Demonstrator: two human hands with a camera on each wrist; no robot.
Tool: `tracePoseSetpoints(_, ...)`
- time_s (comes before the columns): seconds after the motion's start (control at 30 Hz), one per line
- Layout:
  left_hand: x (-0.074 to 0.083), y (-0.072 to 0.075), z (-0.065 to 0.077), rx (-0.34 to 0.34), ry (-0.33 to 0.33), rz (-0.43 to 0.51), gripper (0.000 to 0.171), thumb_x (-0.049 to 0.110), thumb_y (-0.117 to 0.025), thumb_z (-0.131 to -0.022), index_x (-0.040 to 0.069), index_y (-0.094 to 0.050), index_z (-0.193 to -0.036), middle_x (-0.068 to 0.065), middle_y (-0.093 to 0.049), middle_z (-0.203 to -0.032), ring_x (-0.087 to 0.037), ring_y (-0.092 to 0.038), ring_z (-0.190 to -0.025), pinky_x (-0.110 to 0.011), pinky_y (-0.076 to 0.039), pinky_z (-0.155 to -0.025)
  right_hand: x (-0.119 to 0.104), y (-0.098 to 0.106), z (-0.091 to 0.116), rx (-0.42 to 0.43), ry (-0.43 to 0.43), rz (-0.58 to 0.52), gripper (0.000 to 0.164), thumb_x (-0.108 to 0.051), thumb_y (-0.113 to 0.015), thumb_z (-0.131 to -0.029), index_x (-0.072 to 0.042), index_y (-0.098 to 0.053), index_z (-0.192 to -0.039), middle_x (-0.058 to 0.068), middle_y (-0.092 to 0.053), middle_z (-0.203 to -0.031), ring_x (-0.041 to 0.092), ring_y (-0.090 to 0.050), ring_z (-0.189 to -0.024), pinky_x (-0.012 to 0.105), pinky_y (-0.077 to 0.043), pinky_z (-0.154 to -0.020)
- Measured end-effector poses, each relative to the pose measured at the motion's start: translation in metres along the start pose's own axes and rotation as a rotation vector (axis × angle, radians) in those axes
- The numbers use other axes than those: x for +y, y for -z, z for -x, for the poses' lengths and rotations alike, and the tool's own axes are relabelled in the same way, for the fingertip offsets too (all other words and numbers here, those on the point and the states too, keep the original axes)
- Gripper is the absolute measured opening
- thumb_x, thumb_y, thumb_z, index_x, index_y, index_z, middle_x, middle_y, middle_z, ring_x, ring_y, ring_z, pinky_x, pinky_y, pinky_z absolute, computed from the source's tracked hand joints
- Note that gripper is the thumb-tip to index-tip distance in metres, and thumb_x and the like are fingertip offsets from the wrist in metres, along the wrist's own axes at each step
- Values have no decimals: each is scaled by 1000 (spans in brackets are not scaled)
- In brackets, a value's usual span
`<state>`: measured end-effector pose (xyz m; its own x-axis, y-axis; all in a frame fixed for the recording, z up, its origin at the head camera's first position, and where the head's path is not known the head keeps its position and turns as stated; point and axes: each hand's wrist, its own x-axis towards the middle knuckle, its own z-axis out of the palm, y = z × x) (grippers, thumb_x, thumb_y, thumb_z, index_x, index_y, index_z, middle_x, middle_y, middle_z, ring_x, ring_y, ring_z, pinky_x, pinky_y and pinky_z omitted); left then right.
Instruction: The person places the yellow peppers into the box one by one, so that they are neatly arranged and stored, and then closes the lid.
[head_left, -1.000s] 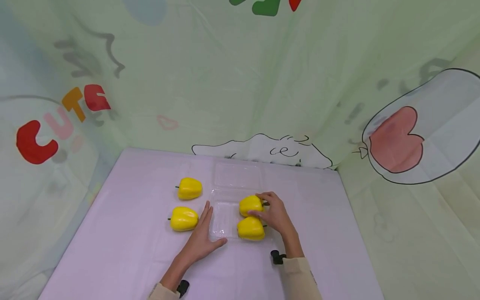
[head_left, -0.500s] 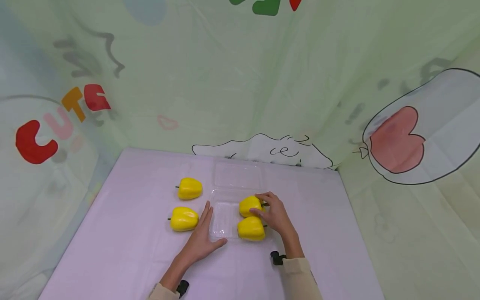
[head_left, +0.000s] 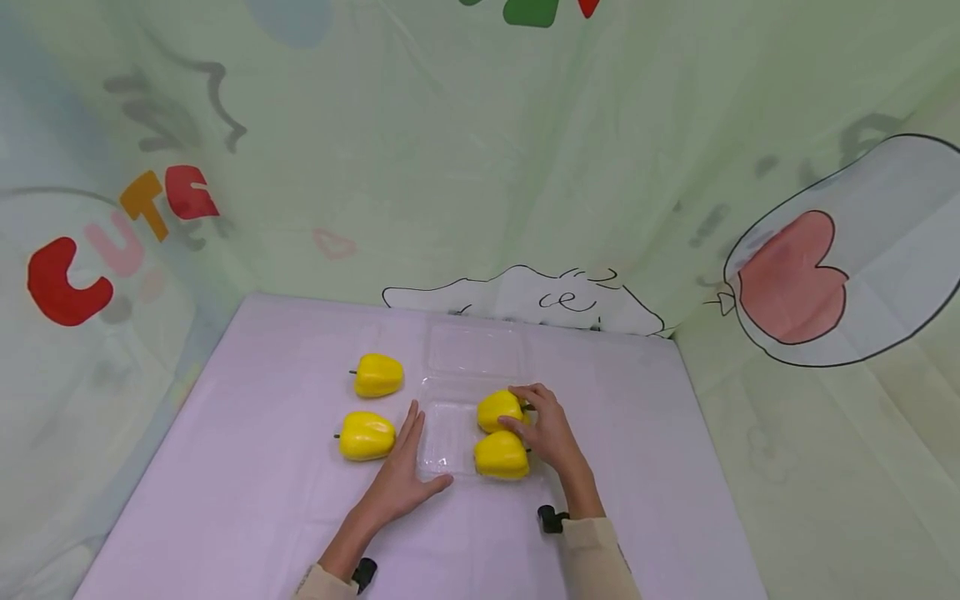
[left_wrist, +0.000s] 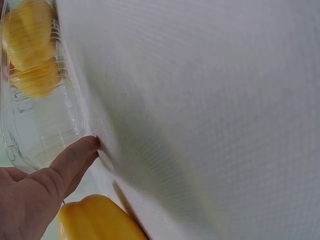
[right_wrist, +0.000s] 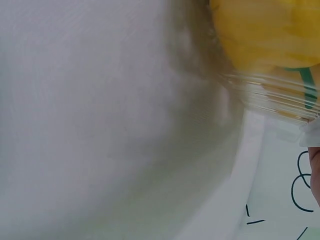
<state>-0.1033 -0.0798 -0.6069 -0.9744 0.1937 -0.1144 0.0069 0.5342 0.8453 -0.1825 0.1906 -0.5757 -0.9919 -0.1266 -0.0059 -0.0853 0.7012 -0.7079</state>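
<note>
Two yellow bell peppers lie side by side in the right half of a clear plastic box (head_left: 450, 440). My right hand (head_left: 549, 431) grips the farther pepper (head_left: 497, 411), its thumb and fingers around the stem end. The nearer pepper (head_left: 501, 455) sits just below it. Along the box's left wall rests my left hand (head_left: 401, 477), fingers straight and thumb spread by the front edge. In the left wrist view its fingers (left_wrist: 75, 155) lie at the box's side, near a loose pepper (left_wrist: 97, 220). The right wrist view catches a pepper (right_wrist: 265, 35) with a green stem through the ribbed wall.
The box's clear lid (head_left: 475, 350) lies opened out behind it. Left of the box are two more bell peppers, one farther (head_left: 378, 375) and one nearer (head_left: 366, 436). A pale cloth covers the table (head_left: 637, 467), and printed curtains (head_left: 450, 167) enclose it at the back and sides.
Hands, peppers and box keep their places; the whole head view has shifted very slightly.
</note>
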Motion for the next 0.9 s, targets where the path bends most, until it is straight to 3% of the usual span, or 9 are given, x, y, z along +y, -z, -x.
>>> tracePoseSetpoints(0.63,-1,1,0,0,-15,12,114,36,-86,-87,7,-15,-171,0,3,-182,-35,-17,-167,-59,-31,-131,6,-1,-3,-3,68,-33,60,-27,-85,-91,-8,-65,-143,13,-57,-145,32,-52,-132,53,-54,-112)
tracePoseSetpoints(0.9,-3,1,-1,5,-24,9,115,36,-87,-86,7,-15,-170,1,3,-182,-34,-17,-167,-58,-31,-131,1,4,-2,-14,71,-2,66,-27,-85,-91,-5,-60,-148,16,-57,-148,35,-57,-130,53,-58,-109)
